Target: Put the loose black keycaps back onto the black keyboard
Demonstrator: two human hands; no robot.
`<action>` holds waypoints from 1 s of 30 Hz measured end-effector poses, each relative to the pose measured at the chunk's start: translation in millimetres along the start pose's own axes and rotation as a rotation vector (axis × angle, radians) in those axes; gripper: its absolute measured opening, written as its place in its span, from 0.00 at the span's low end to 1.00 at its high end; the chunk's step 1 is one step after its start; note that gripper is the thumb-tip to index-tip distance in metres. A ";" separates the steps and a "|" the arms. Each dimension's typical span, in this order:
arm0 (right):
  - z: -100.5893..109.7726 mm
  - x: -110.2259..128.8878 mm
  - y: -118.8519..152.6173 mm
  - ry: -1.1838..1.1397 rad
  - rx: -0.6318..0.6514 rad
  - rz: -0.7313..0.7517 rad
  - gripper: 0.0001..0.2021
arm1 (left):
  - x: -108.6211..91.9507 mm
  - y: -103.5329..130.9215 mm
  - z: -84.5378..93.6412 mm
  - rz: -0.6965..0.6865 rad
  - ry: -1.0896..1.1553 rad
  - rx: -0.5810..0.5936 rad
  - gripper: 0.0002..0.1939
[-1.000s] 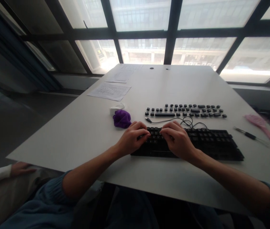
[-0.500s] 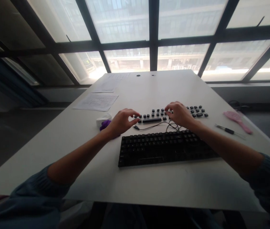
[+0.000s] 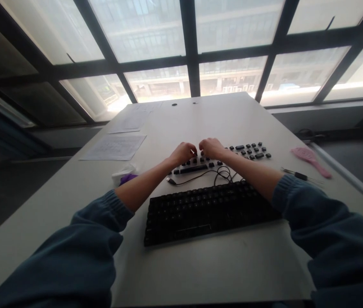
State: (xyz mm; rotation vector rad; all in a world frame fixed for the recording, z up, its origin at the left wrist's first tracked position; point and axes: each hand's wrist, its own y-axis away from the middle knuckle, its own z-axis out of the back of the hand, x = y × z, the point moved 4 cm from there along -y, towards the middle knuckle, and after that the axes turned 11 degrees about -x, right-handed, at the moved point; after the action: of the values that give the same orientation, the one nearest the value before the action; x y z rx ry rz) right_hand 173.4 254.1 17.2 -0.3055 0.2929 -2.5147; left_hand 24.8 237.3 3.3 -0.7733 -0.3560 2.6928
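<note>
Loose black keycaps (image 3: 211, 165) lie in rows on the white table behind a black keyboard (image 3: 200, 211). Above the far rows my left hand (image 3: 181, 154) has its thumb and forefinger drawn together. A small dark spot shows at its fingertips, too small to tell whether a keycap is held or lies behind. Close beside it, my right hand (image 3: 212, 148) is bent downward with fingers curled in; its fingertips are largely hidden. A long spacebar keycap (image 3: 193, 169) lies in front of the hands. The keyboard's cable (image 3: 197, 176) is coiled between the keycaps and the keyboard, its USB plug (image 3: 170, 181) at the left.
Left of the hands are a white bundle (image 3: 117, 177) and a purple item (image 3: 127, 179), partly behind my left forearm. Printed sheets (image 3: 114, 147) lie farther back. On the right are a wire keycap puller (image 3: 300, 175) and a pink hairbrush (image 3: 310, 161). Windows stand beyond the table.
Both hands have moved farther forward and toward each other, from apart to nearly touching over the far keycaps. The left fingers have closed together. The view has shifted a little.
</note>
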 end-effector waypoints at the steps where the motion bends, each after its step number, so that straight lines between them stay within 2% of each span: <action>1: -1.2 0.7 -1.5 -0.002 0.010 0.006 0.07 | 0.0 -1.0 -1.4 0.003 0.000 -0.005 0.08; 4: -1.0 4.1 -3.5 -0.013 0.025 0.015 0.06 | -3.1 -3.5 -0.9 0.011 -0.002 -0.026 0.08; 6: 3.1 6.9 -3.0 -0.029 0.011 0.016 0.06 | -7.9 -2.7 5.6 0.017 -0.001 -0.042 0.07; 10: 23.6 14.2 7.5 -0.091 -0.101 -0.004 0.05 | -23.8 17.6 37.4 0.020 0.009 -0.091 0.05; 14: 53.3 32.5 47.0 -0.205 -0.282 0.001 0.07 | -48.4 74.1 79.5 -0.039 0.013 -0.152 0.05; 16: 68.3 47.2 80.6 -0.398 -0.452 0.040 0.02 | -62.5 111.7 95.1 -0.074 0.015 -0.167 0.05; 18: 74.9 64.9 118.5 -0.568 -0.530 0.122 0.02 | -75.9 149.1 103.5 -0.100 0.030 -0.169 0.04; 21: 69.1 90.7 169.7 -0.687 -0.511 0.234 0.04 | -91.9 195.0 101.5 -0.137 0.081 -0.158 0.04; 23: 60.1 105.1 194.4 -0.703 -0.483 0.321 0.04 | -98.0 215.1 93.8 -0.147 0.095 -0.168 0.04; 26: 46.9 118.3 214.1 -0.662 -0.488 0.421 0.05 | -102.3 230.3 80.1 -0.171 0.083 -0.186 0.04; 30: 35.3 125.4 219.1 -0.524 -0.487 0.490 0.08 | -104.1 236.2 69.1 -0.232 0.027 -0.192 0.02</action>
State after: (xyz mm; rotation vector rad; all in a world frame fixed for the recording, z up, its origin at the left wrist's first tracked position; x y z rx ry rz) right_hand 197.4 0.4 9.7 -0.9385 0.6686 -1.7778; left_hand 16.2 -28.0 33.6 -0.7681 -0.6621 2.4534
